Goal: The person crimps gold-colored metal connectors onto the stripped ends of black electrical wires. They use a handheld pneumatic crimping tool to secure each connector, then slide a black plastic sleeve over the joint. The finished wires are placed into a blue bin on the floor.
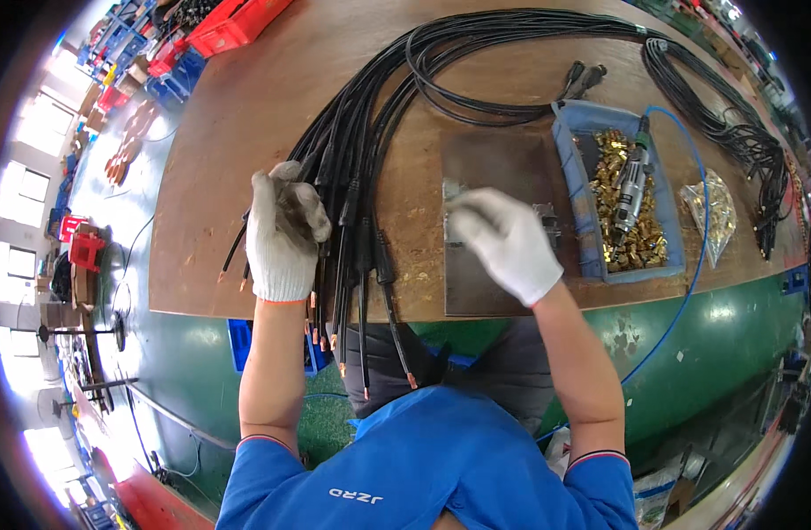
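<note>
My left hand (286,231), in a white glove with a greyed palm, is turned palm up with its fingers loosely curled and apart. I make out nothing in it. Right beside it lies a bundle of black cables (361,190), their bare copper ends hanging over the table's near edge. My right hand (509,243), also gloved, hovers over a dark metal plate (485,296) and its fingertips are smeared by motion. Next to that hand, a small metal fixture (546,221) sits on the plate, partly covered by the hand.
Right of the plate stands a blue bin (586,225) of brass fittings (644,243), with an air-driven hand tool (632,190) lying on them. Its blue hose (705,203) curves down past the table edge. Farther right are a clear bag of fittings (712,212) and coiled black cables (732,128).
</note>
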The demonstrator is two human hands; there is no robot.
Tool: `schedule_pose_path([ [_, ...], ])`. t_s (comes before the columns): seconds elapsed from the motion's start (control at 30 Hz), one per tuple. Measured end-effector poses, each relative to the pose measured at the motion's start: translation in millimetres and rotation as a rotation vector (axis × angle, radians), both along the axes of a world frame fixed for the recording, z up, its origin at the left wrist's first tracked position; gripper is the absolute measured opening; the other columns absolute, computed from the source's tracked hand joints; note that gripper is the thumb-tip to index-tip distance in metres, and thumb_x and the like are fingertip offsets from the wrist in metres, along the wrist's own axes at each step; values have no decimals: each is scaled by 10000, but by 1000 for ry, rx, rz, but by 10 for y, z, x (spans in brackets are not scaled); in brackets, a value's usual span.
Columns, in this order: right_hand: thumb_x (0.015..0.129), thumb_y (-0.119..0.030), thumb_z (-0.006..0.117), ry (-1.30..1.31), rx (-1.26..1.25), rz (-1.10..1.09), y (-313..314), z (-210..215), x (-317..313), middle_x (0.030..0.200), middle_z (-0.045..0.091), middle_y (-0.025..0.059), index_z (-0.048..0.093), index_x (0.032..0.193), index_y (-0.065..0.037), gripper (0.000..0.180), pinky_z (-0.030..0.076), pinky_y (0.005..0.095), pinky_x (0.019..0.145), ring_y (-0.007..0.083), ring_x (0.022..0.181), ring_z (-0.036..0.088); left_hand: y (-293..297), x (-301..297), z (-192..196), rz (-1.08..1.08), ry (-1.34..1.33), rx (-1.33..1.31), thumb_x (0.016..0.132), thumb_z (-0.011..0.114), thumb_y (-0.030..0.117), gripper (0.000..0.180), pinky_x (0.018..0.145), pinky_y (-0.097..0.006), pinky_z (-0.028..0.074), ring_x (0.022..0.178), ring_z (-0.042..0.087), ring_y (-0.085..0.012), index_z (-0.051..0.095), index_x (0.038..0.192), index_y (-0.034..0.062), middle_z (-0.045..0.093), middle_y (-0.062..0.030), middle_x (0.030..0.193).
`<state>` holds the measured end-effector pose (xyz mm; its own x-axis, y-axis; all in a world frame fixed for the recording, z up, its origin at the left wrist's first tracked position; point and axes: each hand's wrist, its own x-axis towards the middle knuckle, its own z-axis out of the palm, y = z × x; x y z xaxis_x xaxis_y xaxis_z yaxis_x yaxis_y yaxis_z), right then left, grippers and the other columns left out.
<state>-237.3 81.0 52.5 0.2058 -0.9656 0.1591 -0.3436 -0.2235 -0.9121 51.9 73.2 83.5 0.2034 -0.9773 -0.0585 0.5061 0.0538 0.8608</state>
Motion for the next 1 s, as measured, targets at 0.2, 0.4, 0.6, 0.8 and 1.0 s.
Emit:
schedule_pose_path([
  [0.2,993,-422,693,539,-33,329,528,-81,574,885,775,159,759,944,-112,320,602,499,716,372,817,768,189,97,-62,96,-662,-32,1140,542,218,289,620,-255,502,688,589,-98,650,1265,-20,679,-45,893],
  [0.4,969,-267,664,566,-353,542,747,-222,927,830,706,82,729,1095,-166,174,595,478,646,314,714,750,288,114,-278,-5,-809,-15,1077,635,109,216,669,-244,503,753,580,-65,680,1252,-9,677,-18,921],
  [0.6,989,-207,586,858,-357,788,857,-417,1250,917,746,123,740,1154,-125,240,621,462,681,316,823,791,334,103,-271,-90,-861,26,1094,588,108,224,681,-246,523,770,611,-74,674,1267,-5,691,-33,939],
  [0.8,943,-243,651,532,-527,642,835,-383,1102,836,717,86,741,1053,-119,188,586,455,659,289,735,749,331,109,-190,-205,-1117,-276,947,705,15,212,875,-346,572,952,710,-221,730,1153,-23,749,-104,1018],
  [1.0,836,-82,835,-145,-358,428,732,-163,515,790,641,69,678,992,-131,227,528,405,622,302,677,656,172,-152,63,-577,-1198,-993,957,679,247,240,1053,-547,524,1092,702,-426,736,1062,38,738,-161,1041],
])
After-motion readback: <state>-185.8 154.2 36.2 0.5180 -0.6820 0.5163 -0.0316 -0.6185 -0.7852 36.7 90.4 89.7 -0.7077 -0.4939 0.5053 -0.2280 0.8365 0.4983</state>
